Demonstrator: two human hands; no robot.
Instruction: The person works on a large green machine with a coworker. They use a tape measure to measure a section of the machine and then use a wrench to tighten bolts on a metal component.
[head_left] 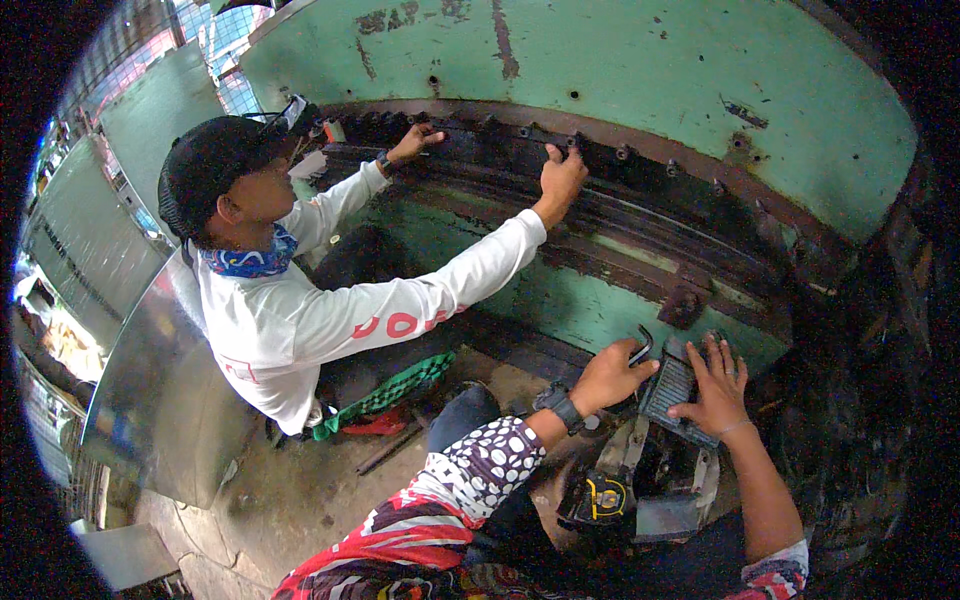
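Closed around a dark L-shaped hex key [646, 345] is my left hand [608, 380], which wears a black watch. The key's bent end sticks up past the fingers. Just right of it lies a grey ribbed metal block [672, 388], like a foot pedal. My right hand [718, 390] rests on the block's right side with fingers spread, a ring on one finger. Both hands are below the green machine's lower edge. A co-worker's hand [562, 185] touches a dark bar [480, 145] lined with bolts, and their other hand [415, 143] is farther left along it.
The large green machine panel [640, 60] spans the far side. A co-worker in a white sleeve [430, 290] and black cap crouches at left. A rod [388, 450] and a green checkered cloth [395, 392] lie near the concrete floor [310, 490]. Sheet metal [165, 400] stands at far left.
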